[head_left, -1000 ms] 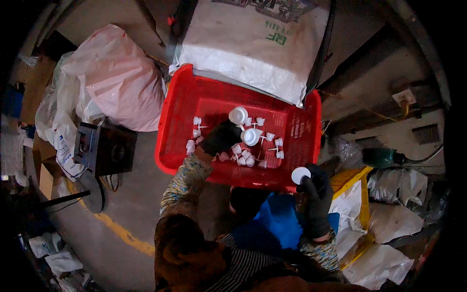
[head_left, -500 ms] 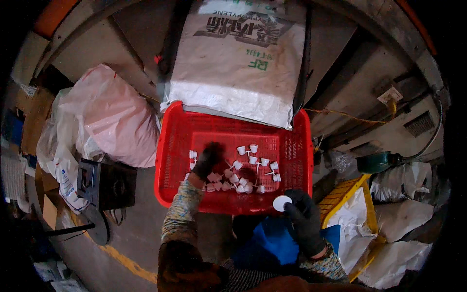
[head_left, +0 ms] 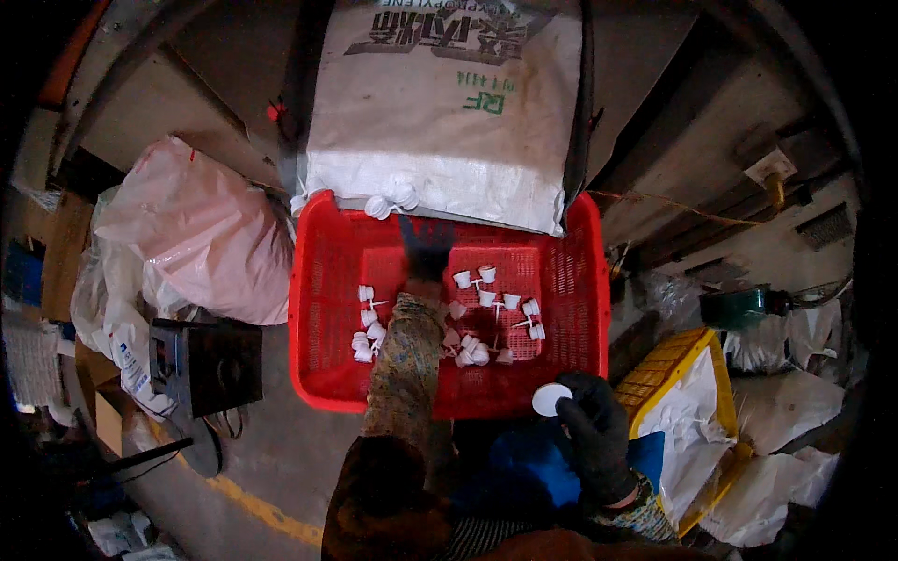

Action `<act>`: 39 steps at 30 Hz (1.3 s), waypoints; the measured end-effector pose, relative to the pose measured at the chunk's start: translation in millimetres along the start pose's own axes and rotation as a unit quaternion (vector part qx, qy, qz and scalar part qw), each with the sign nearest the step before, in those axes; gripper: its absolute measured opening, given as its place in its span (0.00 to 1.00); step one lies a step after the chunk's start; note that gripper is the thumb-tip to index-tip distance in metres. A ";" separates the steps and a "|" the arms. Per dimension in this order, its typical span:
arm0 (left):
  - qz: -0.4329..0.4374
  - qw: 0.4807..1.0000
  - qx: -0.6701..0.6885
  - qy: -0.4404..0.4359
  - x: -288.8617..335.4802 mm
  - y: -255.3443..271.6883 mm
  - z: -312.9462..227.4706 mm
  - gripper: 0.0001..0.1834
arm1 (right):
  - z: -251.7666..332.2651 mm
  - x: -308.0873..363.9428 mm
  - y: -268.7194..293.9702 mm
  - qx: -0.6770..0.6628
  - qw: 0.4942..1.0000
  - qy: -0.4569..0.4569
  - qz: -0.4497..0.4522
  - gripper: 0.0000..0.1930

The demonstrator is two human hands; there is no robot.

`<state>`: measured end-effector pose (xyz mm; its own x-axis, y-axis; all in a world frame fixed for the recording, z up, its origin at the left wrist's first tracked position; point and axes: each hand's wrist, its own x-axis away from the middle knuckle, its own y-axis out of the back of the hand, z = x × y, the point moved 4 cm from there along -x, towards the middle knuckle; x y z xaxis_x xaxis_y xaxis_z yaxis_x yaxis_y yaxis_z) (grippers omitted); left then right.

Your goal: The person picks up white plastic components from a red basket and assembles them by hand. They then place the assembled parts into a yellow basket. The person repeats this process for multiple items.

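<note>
My right hand [head_left: 599,435], in a dark glove, pinches a white round disc [head_left: 552,400] in front of the basket's near right corner. My left hand [head_left: 426,248], also gloved, reaches over the far half of the red basket [head_left: 309,374] and is smeared by motion. Just beyond its fingertips, at the lower edge of the white sack [head_left: 440,178], is a pair of white caps [head_left: 393,200]; whether the fingers grip it I cannot tell. Several more white cap-shaped pieces, some joined by thin stems [head_left: 486,297], lie in the basket; my left forearm hides part of them.
A pinkish plastic bag [head_left: 201,234] and a dark box-shaped device [head_left: 206,365] stand on the left. At the right are a yellow crate [head_left: 669,369] with white sheeting and a green object [head_left: 739,309] with a cable. Blue material [head_left: 533,467] lies near my lap.
My left hand has moved away from the pieces in the basket toward the sack's edge, where a pair of caps now shows. My right hand still holds the disc. The view has shifted slightly.
</note>
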<state>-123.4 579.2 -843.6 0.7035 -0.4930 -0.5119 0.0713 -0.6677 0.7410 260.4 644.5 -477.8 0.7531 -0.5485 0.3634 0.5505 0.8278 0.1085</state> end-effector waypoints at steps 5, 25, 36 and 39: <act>-0.104 0.763 0.555 0.314 14.2 -0.1 74.6 0.13 | -9.1 -0.3 8.8 -0.001 1.000 0.013 -0.011 0.15; -0.175 0.464 0.734 0.463 28.8 75.7 157.3 0.06 | -4.7 4.5 25.0 -0.030 0.995 -0.086 -0.046 0.16; 0.120 0.853 0.446 0.242 51.0 253.2 -181.6 0.10 | 21.4 11.6 7.5 -0.196 0.978 -0.018 -0.064 0.10; 0.170 0.881 0.416 0.146 64.2 304.3 -248.6 0.11 | 49.5 34.7 1.7 0.168 0.903 0.393 -0.045 0.11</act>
<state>119.2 483.0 -543.0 0.7447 -0.6602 -0.0975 -0.6367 -0.7467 0.1924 269.6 632.7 -419.2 0.8061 -0.4205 -0.4164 0.5818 0.6922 0.4271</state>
